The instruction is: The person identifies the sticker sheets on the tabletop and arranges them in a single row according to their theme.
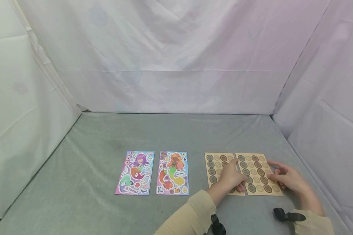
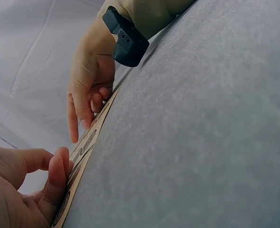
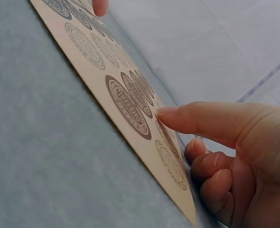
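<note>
Two tan sticker sheets with rows of round dark and pale designs lie side by side at the right. My left hand [image 1: 230, 174] reaches over the left tan sheet [image 1: 210, 163], partly hiding it, with its fingertips at the left edge of the right tan sheet [image 1: 256, 172]. At that sheet's right side is my right hand [image 1: 289, 178]; its thumb [image 3: 178, 116] touches the printed face, the index finger stretches along the edge, and the other fingers curl beneath the palm. In the left wrist view, the thumb and index finger of my left hand [image 2: 21, 190] stand at the sheets.
Left of the tan sheets lie two colourful mermaid sticker sheets, one with a purple-haired figure [image 1: 136, 173] and one with an orange-haired figure [image 1: 173, 173]. A grey cloth [image 1: 76, 176] covers the table. White curtains [image 1: 176, 91] enclose the back and sides.
</note>
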Demonstrator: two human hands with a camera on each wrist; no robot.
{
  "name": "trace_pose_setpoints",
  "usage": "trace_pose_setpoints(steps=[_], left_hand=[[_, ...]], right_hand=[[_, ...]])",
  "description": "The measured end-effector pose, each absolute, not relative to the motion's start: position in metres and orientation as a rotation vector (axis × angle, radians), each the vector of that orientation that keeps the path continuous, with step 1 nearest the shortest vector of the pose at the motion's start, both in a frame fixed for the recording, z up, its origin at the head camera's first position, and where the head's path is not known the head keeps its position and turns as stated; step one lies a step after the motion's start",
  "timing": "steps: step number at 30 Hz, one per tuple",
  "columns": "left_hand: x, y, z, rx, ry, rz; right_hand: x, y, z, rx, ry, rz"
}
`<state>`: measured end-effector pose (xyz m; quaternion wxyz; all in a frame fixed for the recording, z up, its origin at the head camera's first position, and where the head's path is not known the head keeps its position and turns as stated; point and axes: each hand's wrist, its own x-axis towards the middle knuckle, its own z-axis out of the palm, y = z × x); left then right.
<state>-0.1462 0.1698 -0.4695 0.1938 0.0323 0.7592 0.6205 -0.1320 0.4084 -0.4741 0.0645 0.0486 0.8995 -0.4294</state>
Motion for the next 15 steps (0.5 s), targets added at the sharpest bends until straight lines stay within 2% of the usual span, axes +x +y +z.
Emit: trace_pose_setpoints(steps=[15], left_hand=[[-0.1514, 0.1649, -0.4659, 0.033, 1.968, 1.775]], right_hand=[[-0.1330, 0.4048, -0.4675, 0.177, 2.673, -1.254]])
